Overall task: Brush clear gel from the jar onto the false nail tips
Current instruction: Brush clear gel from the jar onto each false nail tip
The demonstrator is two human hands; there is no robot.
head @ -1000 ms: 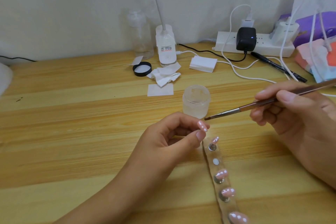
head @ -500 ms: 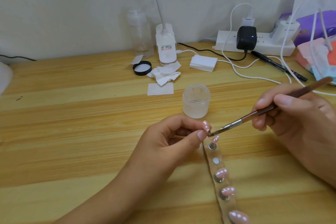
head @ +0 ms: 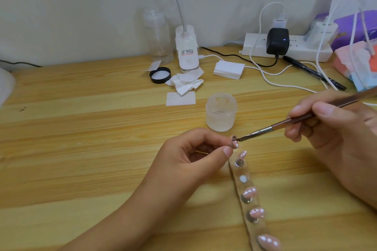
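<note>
My left hand [head: 195, 153] pinches a pink false nail tip [head: 235, 143] on its small stand between thumb and forefinger. My right hand [head: 334, 128] grips a thin brown brush [head: 285, 123], and its bristle tip touches the top of that held nail tip. Just behind them stands the frosted open jar of clear gel [head: 221, 112]. A clear strip holder [head: 247, 195] runs toward me on the table, carrying several more pink nail tips [head: 250, 192] and one bare white spot.
The wooden table [head: 81, 149] holds a black jar lid [head: 160, 75], crumpled wipes [head: 186, 83], a white pad [head: 180, 99], a lamp base [head: 186, 51] and a clear pump bottle [head: 158, 34]. A power strip [head: 285, 47] with cables, a pen and bags fill the back right.
The brush came down from near the jar to the nail tip in my left hand. My left hand turned the nail tip upward slightly.
</note>
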